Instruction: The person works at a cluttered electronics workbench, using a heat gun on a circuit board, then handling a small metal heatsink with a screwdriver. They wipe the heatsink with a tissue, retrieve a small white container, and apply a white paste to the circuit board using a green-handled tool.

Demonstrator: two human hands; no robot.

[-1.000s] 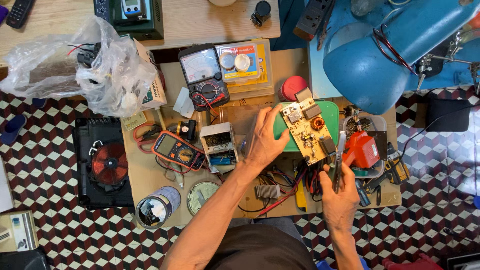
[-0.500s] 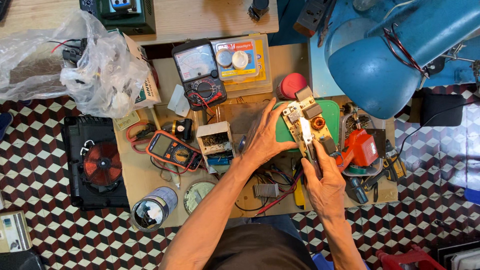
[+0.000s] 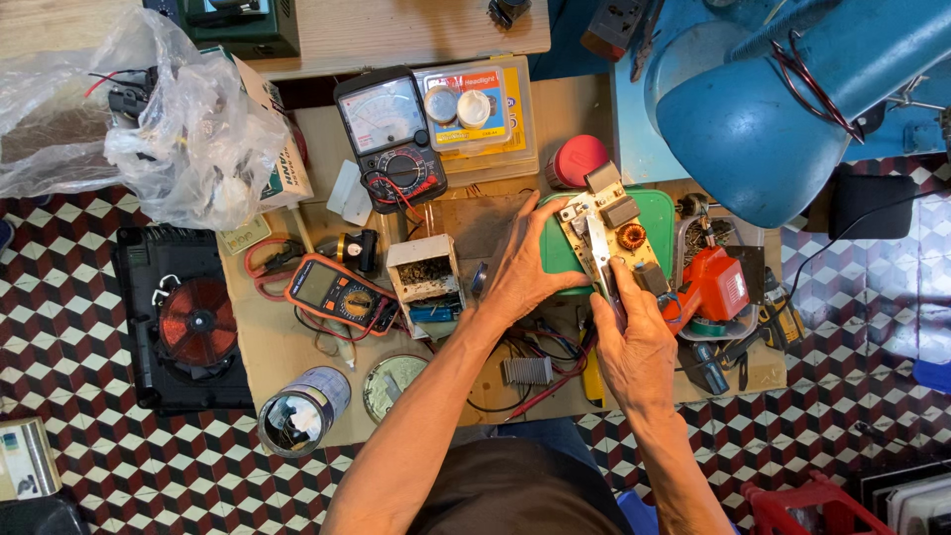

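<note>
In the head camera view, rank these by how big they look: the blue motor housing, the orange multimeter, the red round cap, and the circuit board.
Largest to smallest:
1. blue motor housing
2. circuit board, partly covered by the hands
3. orange multimeter, close to the board, so unsure
4. red round cap

Left hand (image 3: 522, 266) spread flat (palm down), right hand (image 3: 634, 342) pinching

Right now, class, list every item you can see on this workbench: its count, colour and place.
circuit board: one, tan, on green mat
green mat: one, centre right
metal tool: one, silver, over the board
analog meter: one, black, top centre
digital meter: one, orange, left of centre
plastic bag: one, clear, top left
copper coil unit: one, black, floor left
left hand: steadies the board
right hand: holds the tool
</note>
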